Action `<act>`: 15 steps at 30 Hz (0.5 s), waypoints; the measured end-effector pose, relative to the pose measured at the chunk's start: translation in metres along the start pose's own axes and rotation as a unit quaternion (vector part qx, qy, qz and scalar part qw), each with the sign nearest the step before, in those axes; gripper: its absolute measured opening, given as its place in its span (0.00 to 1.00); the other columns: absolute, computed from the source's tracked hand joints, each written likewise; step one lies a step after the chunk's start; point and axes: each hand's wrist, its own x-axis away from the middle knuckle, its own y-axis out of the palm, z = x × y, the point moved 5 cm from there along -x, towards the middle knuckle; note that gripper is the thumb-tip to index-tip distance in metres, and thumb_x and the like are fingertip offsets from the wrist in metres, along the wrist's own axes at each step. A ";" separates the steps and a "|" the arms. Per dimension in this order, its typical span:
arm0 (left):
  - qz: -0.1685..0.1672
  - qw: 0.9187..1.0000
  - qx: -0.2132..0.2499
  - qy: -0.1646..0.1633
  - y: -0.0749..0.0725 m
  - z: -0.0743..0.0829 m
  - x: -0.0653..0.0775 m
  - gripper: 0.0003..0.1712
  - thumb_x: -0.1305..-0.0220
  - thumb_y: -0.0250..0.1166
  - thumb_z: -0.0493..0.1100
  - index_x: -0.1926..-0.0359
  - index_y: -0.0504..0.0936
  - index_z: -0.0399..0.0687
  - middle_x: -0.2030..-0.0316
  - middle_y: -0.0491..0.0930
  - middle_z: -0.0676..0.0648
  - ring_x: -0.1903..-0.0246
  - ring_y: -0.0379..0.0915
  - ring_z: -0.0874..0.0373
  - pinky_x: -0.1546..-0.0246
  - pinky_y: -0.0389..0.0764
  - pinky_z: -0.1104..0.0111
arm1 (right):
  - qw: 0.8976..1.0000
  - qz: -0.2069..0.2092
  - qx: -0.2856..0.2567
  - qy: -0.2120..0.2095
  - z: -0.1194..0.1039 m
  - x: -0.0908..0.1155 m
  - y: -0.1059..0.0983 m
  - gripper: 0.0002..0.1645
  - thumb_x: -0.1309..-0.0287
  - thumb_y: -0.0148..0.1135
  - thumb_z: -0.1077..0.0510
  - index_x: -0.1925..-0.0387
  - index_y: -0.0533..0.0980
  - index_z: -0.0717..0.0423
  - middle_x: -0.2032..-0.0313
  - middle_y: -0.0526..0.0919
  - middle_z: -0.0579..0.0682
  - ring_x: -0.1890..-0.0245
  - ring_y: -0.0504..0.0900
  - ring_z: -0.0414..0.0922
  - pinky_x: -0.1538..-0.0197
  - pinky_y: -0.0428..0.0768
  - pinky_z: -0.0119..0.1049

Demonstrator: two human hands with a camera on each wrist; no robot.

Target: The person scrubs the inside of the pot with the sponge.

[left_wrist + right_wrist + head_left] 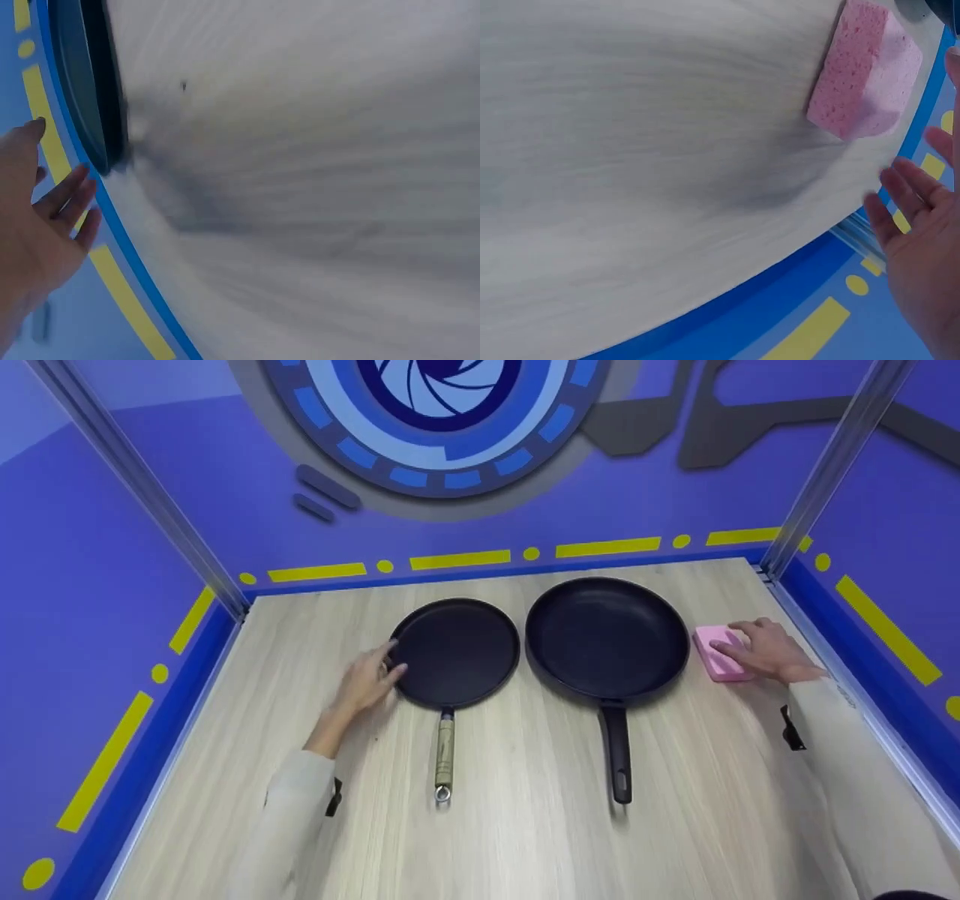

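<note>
A flat black pan (456, 652) with a patterned greenish handle lies on the table at the left. My left hand (367, 679) is at its left rim, thumb and fingers apart; in the left wrist view the hand (45, 214) shows a gap to the pan (88, 90). Farther right sits a deeper black frying pan (607, 637) with a black handle. Beside that pan is a pink sponge (721, 651). My right hand (769, 649) reaches over the sponge's right side, fingers spread; the right wrist view shows the hand (922, 232) apart from the sponge (862, 71).
The light wooden table (525, 825) is bounded by blue-purple walls (450, 532) with yellow marks at the back and sides. Metal posts (814, 472) stand in the corners. Both pan handles point toward the front. A dark rounded edge (909, 895) shows at the bottom right.
</note>
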 end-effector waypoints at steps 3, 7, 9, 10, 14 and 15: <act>-0.037 0.998 0.050 0.011 0.015 0.014 0.006 0.28 0.27 0.64 0.46 0.33 0.74 0.34 0.61 0.85 0.36 0.65 0.82 0.45 0.59 0.84 0.57 | 1.000 -0.012 -0.013 -0.001 0.000 -0.008 0.004 0.48 0.30 0.55 0.34 0.33 0.66 0.73 0.41 0.65 0.81 0.43 0.66 0.73 0.38 0.71 0.74; -0.059 0.994 0.093 0.011 0.030 0.034 0.015 0.26 0.29 0.67 0.45 0.36 0.77 0.36 0.64 0.86 0.39 0.71 0.83 0.49 0.68 0.82 0.66 | 0.999 -0.003 -0.038 -0.003 0.000 -0.016 0.009 0.50 0.35 0.60 0.33 0.33 0.64 0.72 0.41 0.64 0.79 0.43 0.66 0.71 0.39 0.72 0.73; -0.052 0.994 0.100 0.015 0.037 0.045 0.020 0.28 0.31 0.68 0.47 0.36 0.78 0.37 0.63 0.84 0.39 0.69 0.81 0.49 0.66 0.82 0.65 | 0.998 0.014 -0.054 0.007 0.003 -0.015 0.011 0.52 0.37 0.63 0.32 0.33 0.63 0.72 0.42 0.64 0.79 0.43 0.65 0.71 0.40 0.71 0.73; -0.040 0.995 0.095 0.019 0.039 0.049 0.023 0.28 0.32 0.69 0.48 0.37 0.79 0.38 0.63 0.83 0.39 0.67 0.80 0.49 0.64 0.82 0.63 | 0.998 0.023 -0.063 0.011 0.004 -0.013 0.012 0.53 0.38 0.64 0.32 0.33 0.63 0.72 0.42 0.65 0.80 0.43 0.65 0.71 0.41 0.71 0.72; -0.032 0.995 0.098 -0.010 0.046 0.061 0.042 0.27 0.35 0.71 0.51 0.40 0.81 0.40 0.68 0.82 0.44 0.70 0.75 0.57 0.65 0.79 0.64 | 0.996 0.036 -0.080 0.023 0.006 -0.006 0.013 0.56 0.40 0.67 0.32 0.34 0.63 0.75 0.43 0.67 0.81 0.46 0.67 0.70 0.43 0.71 0.70; -0.041 0.993 0.105 -0.022 0.048 0.062 0.049 0.27 0.34 0.71 0.51 0.41 0.81 0.40 0.70 0.82 0.45 0.72 0.74 0.59 0.68 0.78 0.66 | 0.996 0.030 -0.078 0.026 0.004 -0.005 0.013 0.56 0.40 0.67 0.32 0.34 0.63 0.76 0.43 0.68 0.81 0.47 0.68 0.69 0.42 0.72 0.70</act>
